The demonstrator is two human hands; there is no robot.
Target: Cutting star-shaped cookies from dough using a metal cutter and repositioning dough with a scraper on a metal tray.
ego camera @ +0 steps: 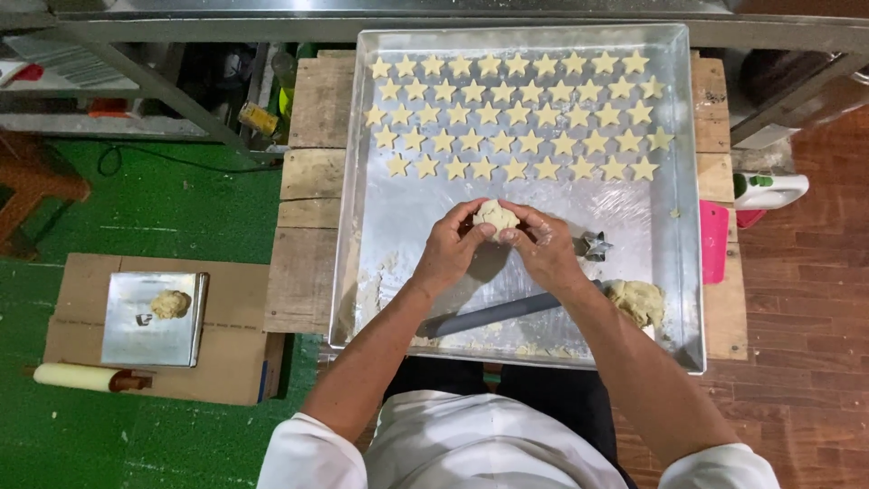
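Both my hands meet over a large metal tray (389,226) and pinch one small lump of pale dough (495,215) between the fingertips. My left hand (450,249) holds it from the left, my right hand (541,246) from the right. Several rows of star-shaped dough pieces (516,113) fill the far half of the tray. A metal star cutter (595,245) stands just right of my right hand. A grey rolling rod (493,314) lies under my forearms. A bigger dough mass (637,301) sits at the tray's near right.
The tray rests on a wooden pallet table (308,226). On the green floor at left, a cardboard sheet (235,362) carries a small metal tray (145,340) with a dough lump (169,303), and a cream rolling pin (81,377). A pink scraper (713,240) and white bottle (769,188) lie right.
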